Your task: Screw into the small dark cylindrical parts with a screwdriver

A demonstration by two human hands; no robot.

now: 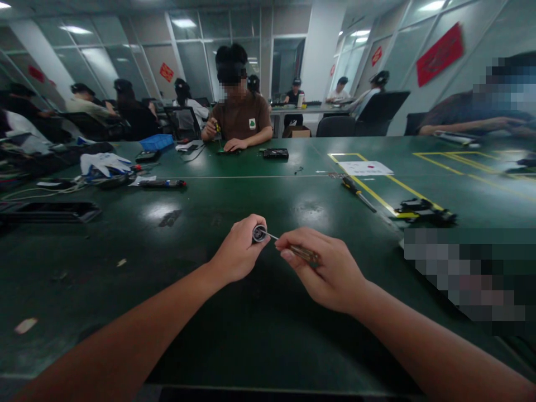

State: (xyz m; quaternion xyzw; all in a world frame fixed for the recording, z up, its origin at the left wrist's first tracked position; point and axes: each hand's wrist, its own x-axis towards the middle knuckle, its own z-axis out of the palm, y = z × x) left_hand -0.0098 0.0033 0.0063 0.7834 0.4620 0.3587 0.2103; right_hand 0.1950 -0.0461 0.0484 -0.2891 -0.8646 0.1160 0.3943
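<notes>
My left hand (pixel 238 251) is wrapped round a dark cylindrical part (pixel 259 233), whose round, metal-rimmed open end faces me and to the right. Small details show inside that end, too small to name. In my right hand (pixel 326 268) is a screwdriver (pixel 305 253) with a translucent amber handle, pinched between thumb and fingers. Its thin shaft points left, and the tip reaches into the cylinder's open end; whether it touches anything inside I cannot tell. Both hands are just above the green table (pixel 251 346).
Right of centre lie another screwdriver (pixel 358 193), a white sheet (pixel 365 168) and black parts (pixel 425 212). To the left are a dark pen-shaped tool (pixel 162 183), white gloves (pixel 104 164) and a blue bin (pixel 156 142). Across the table a person (pixel 240 117) works on a small board.
</notes>
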